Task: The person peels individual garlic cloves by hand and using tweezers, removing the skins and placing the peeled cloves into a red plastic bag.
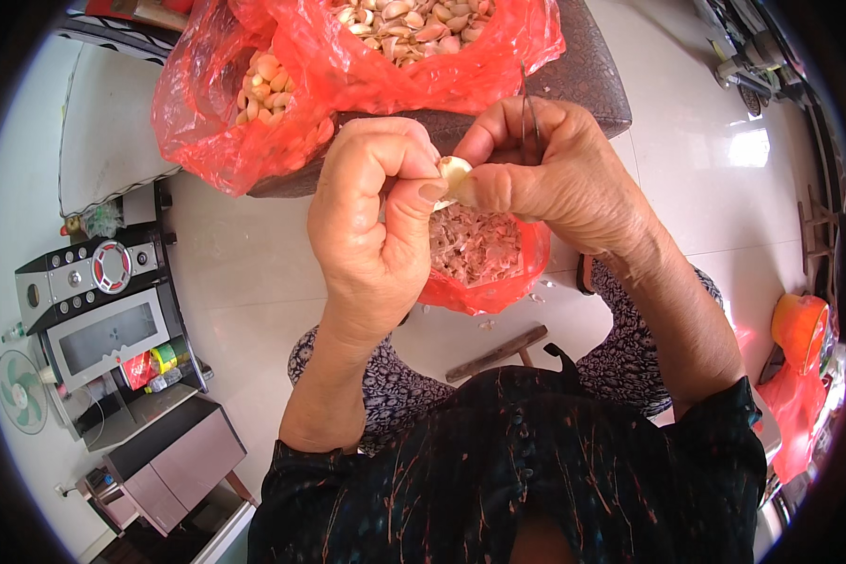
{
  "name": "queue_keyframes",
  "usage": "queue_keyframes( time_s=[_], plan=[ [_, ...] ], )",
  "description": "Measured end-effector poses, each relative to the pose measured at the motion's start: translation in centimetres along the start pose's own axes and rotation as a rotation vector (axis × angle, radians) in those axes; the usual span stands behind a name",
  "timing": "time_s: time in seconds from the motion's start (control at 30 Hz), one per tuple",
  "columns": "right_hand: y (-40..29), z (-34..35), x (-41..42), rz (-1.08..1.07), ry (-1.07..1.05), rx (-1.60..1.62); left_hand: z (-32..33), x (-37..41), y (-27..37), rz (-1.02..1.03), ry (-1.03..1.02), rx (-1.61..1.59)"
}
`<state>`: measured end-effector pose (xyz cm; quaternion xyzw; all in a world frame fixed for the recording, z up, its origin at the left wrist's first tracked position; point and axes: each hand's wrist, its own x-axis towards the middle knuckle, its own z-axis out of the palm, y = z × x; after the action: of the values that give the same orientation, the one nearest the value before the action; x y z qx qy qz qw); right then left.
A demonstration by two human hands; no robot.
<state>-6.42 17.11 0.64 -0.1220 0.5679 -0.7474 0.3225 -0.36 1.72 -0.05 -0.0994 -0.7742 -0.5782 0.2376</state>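
Between my two hands is a pale garlic clove [454, 170], pinched by thumbs and fingertips. My left hand [377, 218] grips its left side; my right hand [536, 166] grips its right side. A thin, dark metal tool [526, 113], perhaps tweezers, sticks up between the fingers of my right hand. Beyond them, a red plastic bag [395, 77] holds unpeeled garlic cloves [423, 25]. Peeled cloves [262, 88] lie in red plastic at its left. Below my hands, another red bag [539, 261] contains papery garlic skins [476, 243].
The upper bags rest on a brown padded stool [592, 70]. A wooden piece [497, 352] lies low between my knees, and skin scraps dot the tiled floor [254, 268]. A cabinet [183, 458] and speaker unit [88, 271] stand left; an orange container [800, 328] is at right.
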Motion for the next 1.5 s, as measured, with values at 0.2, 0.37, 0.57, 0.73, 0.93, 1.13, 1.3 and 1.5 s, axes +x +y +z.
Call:
queue_keyframes(
  time_s=[0.2,0.37,0.57,0.73,0.93,1.13,1.3,1.5],
  plan=[
    [-0.1,-0.1,0.2,0.083,0.014,0.204,0.1,-0.1,-0.5,0.08,-0.011,0.124],
    [0.1,-0.6,0.2,0.188,-0.032,0.465,0.0,-0.2,-0.6,0.134,-0.041,0.128],
    [0.6,-0.5,0.3,0.214,-0.031,0.546,0.9,-0.5,0.0,0.047,0.04,-0.1],
    [0.9,-0.7,0.5,0.19,-0.05,0.598,0.2,-0.2,0.2,0.029,-0.021,0.039],
    [0.7,0.1,0.3,0.115,-0.057,0.564,0.0,-0.1,-0.5,0.133,0.056,0.178],
    [1.3,0.4,0.3,0.16,-0.028,0.556,0.2,-0.1,-0.2,0.08,0.077,0.084],
    [1.3,0.4,0.3,0.158,-0.041,0.519,0.0,-0.2,-0.6,0.041,0.07,0.026],
    [1.4,0.3,0.4,0.12,-0.035,0.461,-0.2,0.0,-0.5,0.06,0.021,0.039]
  ],
)
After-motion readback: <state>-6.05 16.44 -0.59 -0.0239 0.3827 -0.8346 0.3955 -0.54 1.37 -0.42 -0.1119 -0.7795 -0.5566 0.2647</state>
